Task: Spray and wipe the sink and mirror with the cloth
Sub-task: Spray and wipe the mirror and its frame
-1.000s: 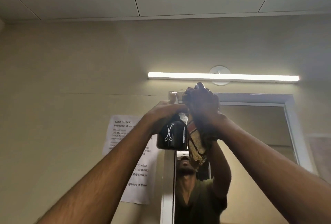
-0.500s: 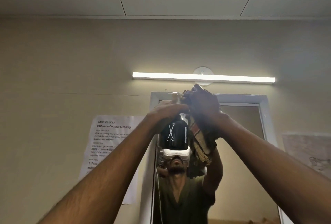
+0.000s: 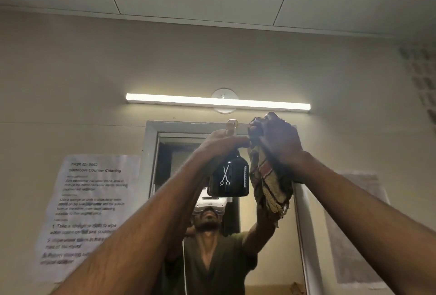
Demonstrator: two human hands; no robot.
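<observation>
**Spray bottle and cloth raised to the top of a bathroom mirror**

A dark spray bottle (image 3: 228, 176), marked with a white scissors emblem, is gripped around its neck by the left hand (image 3: 220, 143), whose fingers are curled over the shoulder of the bottle just beneath the pale spray head (image 3: 231, 125). Whether a finger is set on the trigger cannot be told. The bottle is held upright and high, level with the upper edge of the mirror (image 3: 264, 259), presumably so that the spray can be laid on the top of the glass first and allowed to run downward.

A striped, frayed cloth (image 3: 269, 191) is clutched in the right hand (image 3: 277, 141), the fingers closed round its bunched upper end while the rest is left hanging below the wrist. It is held just beside the bottle, seemingly touching it, and close to the mirror's grey frame (image 3: 151, 153), which would let wiping be begun as soon as the glass is wetted.

The sink is not shown. A printed notice headed "Bathroom Counter Cleaning" (image 3: 92, 202) is fixed to the wall left of the mirror, and a lit strip light (image 3: 217, 101) is mounted above it. The raised arms and a white headset are reflected in the glass.

The mirror stage is judged to be under way, with spraying of the upper glass at hand
</observation>
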